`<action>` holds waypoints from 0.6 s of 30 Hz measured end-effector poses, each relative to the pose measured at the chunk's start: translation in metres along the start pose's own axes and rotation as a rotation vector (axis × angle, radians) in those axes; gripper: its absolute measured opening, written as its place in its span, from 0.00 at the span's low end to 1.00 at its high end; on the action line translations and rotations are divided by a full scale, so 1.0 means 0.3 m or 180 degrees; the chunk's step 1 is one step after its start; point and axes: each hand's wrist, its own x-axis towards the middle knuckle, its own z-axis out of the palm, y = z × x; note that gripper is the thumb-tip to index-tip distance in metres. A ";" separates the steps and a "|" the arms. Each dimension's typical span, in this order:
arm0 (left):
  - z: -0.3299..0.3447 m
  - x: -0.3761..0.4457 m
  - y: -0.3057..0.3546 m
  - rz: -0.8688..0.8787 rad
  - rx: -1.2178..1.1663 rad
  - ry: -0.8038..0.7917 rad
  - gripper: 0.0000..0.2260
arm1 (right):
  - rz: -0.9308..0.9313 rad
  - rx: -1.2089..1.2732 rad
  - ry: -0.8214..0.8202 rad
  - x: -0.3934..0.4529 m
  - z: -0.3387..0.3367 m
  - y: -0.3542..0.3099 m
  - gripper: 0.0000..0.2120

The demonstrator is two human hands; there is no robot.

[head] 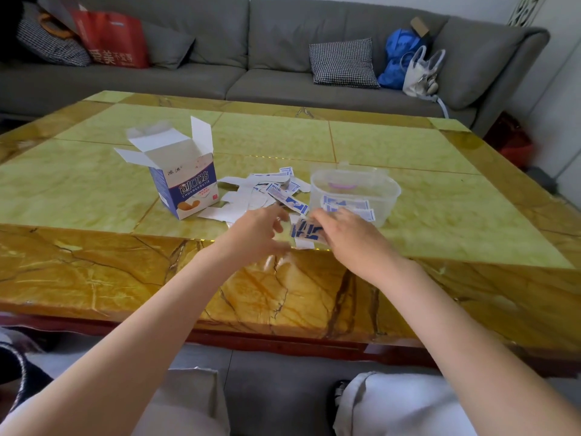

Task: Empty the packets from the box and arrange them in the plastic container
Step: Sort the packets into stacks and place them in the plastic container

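Note:
A blue-and-white box (pixel 185 184) stands upright on the table with its top flaps open. To its right lies a loose pile of white and blue packets (pixel 261 193). A clear plastic container (pixel 390 190) sits right of the pile with a few packets inside it. My right hand (pixel 342 229) holds a small stack of packets (pixel 306 231) just in front of the container. My left hand (pixel 257 228) hovers beside that stack, blurred, with its fingers loosely spread and nothing in them.
The yellow marble table (pixel 408 146) is wide, with its near edge below my forearms. A grey sofa (pixel 283 58) behind it carries cushions, a red bag (pixel 113 39) and a blue bag (pixel 399 58). My knees show below the table edge.

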 end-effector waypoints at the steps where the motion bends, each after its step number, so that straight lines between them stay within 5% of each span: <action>1: 0.006 0.000 0.002 -0.0006 0.0057 -0.0032 0.20 | -0.0077 -0.0068 -0.0059 -0.002 0.013 -0.004 0.16; 13: 0.041 0.027 0.025 0.0043 0.0208 0.0195 0.08 | 0.0332 -0.0145 -0.0662 -0.036 -0.027 0.057 0.14; 18: 0.036 0.023 0.019 0.0119 0.0136 0.0058 0.09 | 0.0766 0.0483 -0.0713 -0.030 -0.044 0.080 0.10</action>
